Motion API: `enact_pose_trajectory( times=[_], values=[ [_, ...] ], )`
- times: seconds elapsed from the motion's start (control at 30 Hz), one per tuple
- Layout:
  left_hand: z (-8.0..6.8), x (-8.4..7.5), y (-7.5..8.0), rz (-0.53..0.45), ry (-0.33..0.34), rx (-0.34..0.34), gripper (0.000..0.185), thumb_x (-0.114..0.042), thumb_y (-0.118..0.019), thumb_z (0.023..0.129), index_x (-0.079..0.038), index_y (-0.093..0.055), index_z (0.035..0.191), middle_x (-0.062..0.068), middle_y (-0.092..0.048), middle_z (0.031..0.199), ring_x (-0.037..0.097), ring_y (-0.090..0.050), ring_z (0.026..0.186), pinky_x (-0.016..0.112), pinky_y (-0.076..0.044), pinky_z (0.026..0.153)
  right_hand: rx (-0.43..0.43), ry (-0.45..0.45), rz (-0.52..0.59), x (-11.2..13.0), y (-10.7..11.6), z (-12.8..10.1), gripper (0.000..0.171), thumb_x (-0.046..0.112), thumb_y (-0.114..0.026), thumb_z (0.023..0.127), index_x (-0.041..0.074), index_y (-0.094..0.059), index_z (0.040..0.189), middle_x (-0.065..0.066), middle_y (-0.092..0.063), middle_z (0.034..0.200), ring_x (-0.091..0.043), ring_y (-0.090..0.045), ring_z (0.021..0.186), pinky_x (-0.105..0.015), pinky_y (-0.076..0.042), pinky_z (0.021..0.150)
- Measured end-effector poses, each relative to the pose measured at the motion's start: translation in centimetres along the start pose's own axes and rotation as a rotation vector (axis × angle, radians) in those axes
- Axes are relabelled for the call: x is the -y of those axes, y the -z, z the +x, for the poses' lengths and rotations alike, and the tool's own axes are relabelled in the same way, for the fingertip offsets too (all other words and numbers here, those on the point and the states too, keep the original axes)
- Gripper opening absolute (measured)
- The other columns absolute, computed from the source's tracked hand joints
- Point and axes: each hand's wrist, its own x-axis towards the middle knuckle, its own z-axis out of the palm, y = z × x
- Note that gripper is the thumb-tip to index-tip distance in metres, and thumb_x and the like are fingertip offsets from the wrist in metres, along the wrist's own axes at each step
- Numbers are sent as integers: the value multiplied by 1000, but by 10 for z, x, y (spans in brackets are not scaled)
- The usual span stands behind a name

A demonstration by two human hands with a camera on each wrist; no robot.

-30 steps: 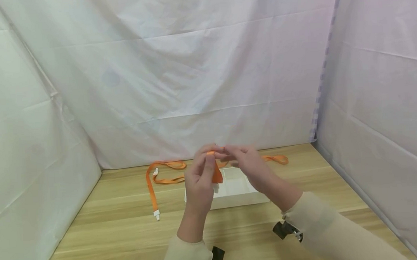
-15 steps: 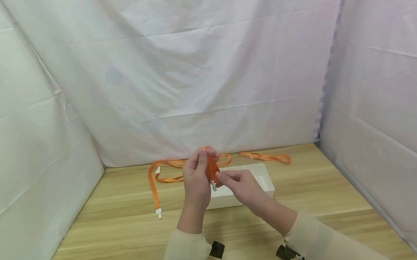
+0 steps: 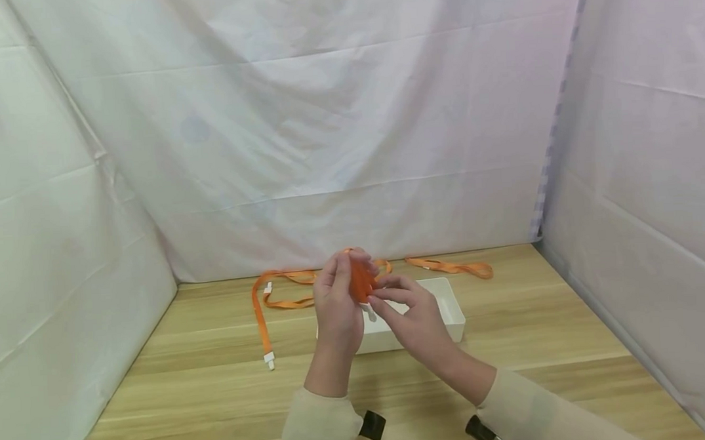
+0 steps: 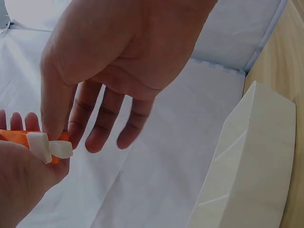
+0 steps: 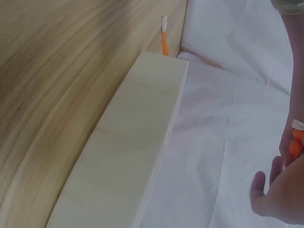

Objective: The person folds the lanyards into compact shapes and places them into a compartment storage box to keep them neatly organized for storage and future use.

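In the head view a folded orange lanyard (image 3: pixel 361 282) is held up over the white box (image 3: pixel 387 340). My left hand (image 3: pixel 335 309) grips it, thumb on the near side and fingers behind. The thumb and forefinger of my right hand (image 3: pixel 416 319) pinch the lower end of the bundle, beside its white plastic clip (image 3: pixel 370 312). The left wrist view shows the clip (image 4: pixel 40 146) at the left hand's palm, with the right hand's other fingers (image 4: pixel 102 126) hanging loose. In the right wrist view only a bit of orange strap (image 5: pixel 296 147) shows.
A second orange lanyard (image 3: pixel 259 316) with white clips lies looped at the left back, partly hidden behind the left hand. Another folded orange strap (image 3: pixel 449 266) rests at the right back. White cloth (image 3: pixel 349 148) hangs around the wooden table (image 3: pixel 218 396).
My right hand has come down from the bundle's top to its lower end and now pinches it there. The left hand keeps its grip, and more folded strap faces the camera.
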Motion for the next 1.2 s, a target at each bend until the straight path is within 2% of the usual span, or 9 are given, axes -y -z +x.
enact_pose_trajectory(
  times=[0.27, 0.47, 0.57, 0.67, 0.77, 0.87, 0.97, 1.07, 1.2],
  values=[
    [2, 0, -1, -17, 19, -36, 26, -24, -49, 114, -13, -66, 98, 0, -65, 98, 20, -64, 91, 35, -58, 93, -39, 242, -26, -6, -2, -1, 9, 12, -82, 94, 16, -80, 102, 5, -80, 95, -10, -75, 90, -27, -62, 87],
    [3, 1, -3, 19, 37, -78, 26, -24, -51, 114, -14, -68, 97, -2, -67, 93, 21, -65, 87, 34, -59, 92, -77, 557, -180, -8, -1, -2, 15, 0, -83, 88, 7, -80, 101, -4, -80, 100, -20, -76, 94, -21, -61, 89],
    [3, 1, -3, 36, 40, -85, 25, -23, -52, 114, -14, -68, 96, -2, -67, 93, 21, -65, 88, 33, -59, 91, -63, 634, -217, -5, -2, -3, 12, 2, -83, 89, 4, -80, 100, -7, -78, 102, -22, -75, 96, -25, -62, 90],
    [3, 2, -3, 29, 48, -84, 26, -24, -52, 113, -14, -68, 96, -2, -67, 94, 21, -65, 88, 32, -60, 90, -37, 625, -208, -3, -3, -2, 10, 5, -85, 89, 6, -79, 98, -5, -79, 99, -20, -76, 94, -24, -63, 87],
    [3, 1, -2, 9, 63, -88, 27, -25, -53, 113, -14, -69, 95, -2, -67, 94, 21, -65, 88, 32, -60, 90, -20, 562, -163, 0, -4, 0, 13, 2, -86, 87, 8, -78, 97, -1, -80, 92, -15, -77, 87, -20, -61, 83],
    [4, 0, -1, -5, 77, -79, 28, -26, -53, 113, -13, -69, 95, -1, -67, 94, 21, -65, 91, 33, -58, 92, -18, 471, -124, 2, -3, 2, 14, -1, -84, 87, 9, -78, 96, 2, -80, 86, -11, -76, 81, -19, -60, 79],
    [3, -4, -2, -21, 82, -61, 28, -27, -51, 114, -13, -69, 97, -1, -66, 95, 21, -64, 92, 34, -57, 94, -21, 350, -72, 5, -2, 2, 14, -1, -82, 89, 8, -74, 96, 1, -79, 85, -11, -76, 81, -22, -62, 83],
    [2, -8, -4, -28, 77, -38, 28, -27, -48, 114, -14, -69, 99, 0, -66, 96, 22, -63, 92, 35, -56, 95, -27, 248, -30, 7, -2, 1, 19, -2, -80, 90, 7, -73, 106, -2, -81, 90, -13, -79, 86, -30, -64, 91],
    [2, -10, -6, -16, 66, -35, 29, -27, -47, 115, -14, -68, 100, 0, -66, 98, 22, -63, 94, 35, -56, 95, -50, 226, -58, 10, -4, -2, 27, 1, -79, 93, 8, -77, 118, -3, -84, 101, -14, -81, 93, -33, -65, 91]
  ],
)
